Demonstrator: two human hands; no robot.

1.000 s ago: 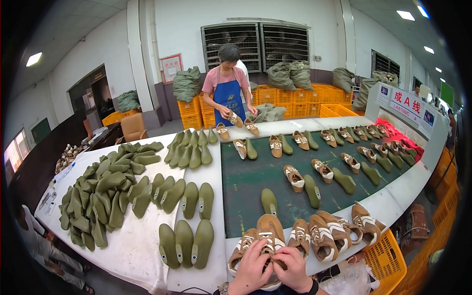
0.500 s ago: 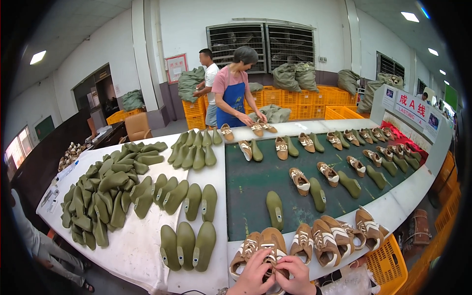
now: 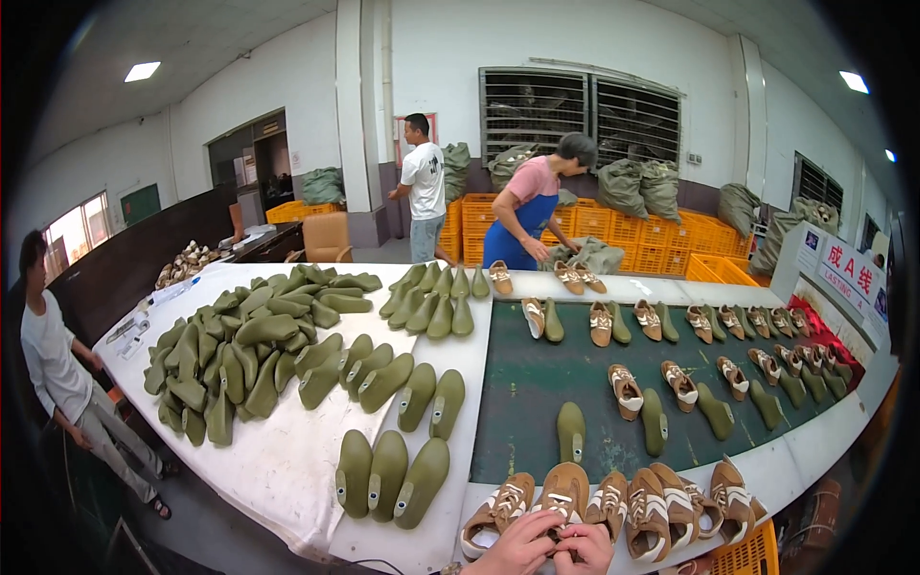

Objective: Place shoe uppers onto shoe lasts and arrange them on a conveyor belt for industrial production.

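Note:
At the near edge of the table, a brown sneaker (image 3: 563,486) with white laces points away from me. My left hand (image 3: 522,542) is closed on its left side, fingers bent over the opening. From the other side my right hand (image 3: 585,548) pinches near the tongue and collar. My fingers cover the rear of the shoe and hide what they grip exactly. Close on the left sits another brown-and-white sneaker (image 3: 500,506). Several more stand in a row to the right, the nearest being a sneaker (image 3: 608,500) beside my right hand.
Green shoe lasts lie in a heap (image 3: 230,350) and in rows (image 3: 388,476) on the white table (image 3: 287,489). Sneakers and lasts stand on a green belt (image 3: 527,383). Across it a person in a blue apron (image 3: 522,235) bends over. Another person (image 3: 57,355) stands at left.
My view has swung left, shifting the scene rightward. Both hands stay on the sneaker, drawn closer together. The aproned person's hands have left the shoes on the far edge.

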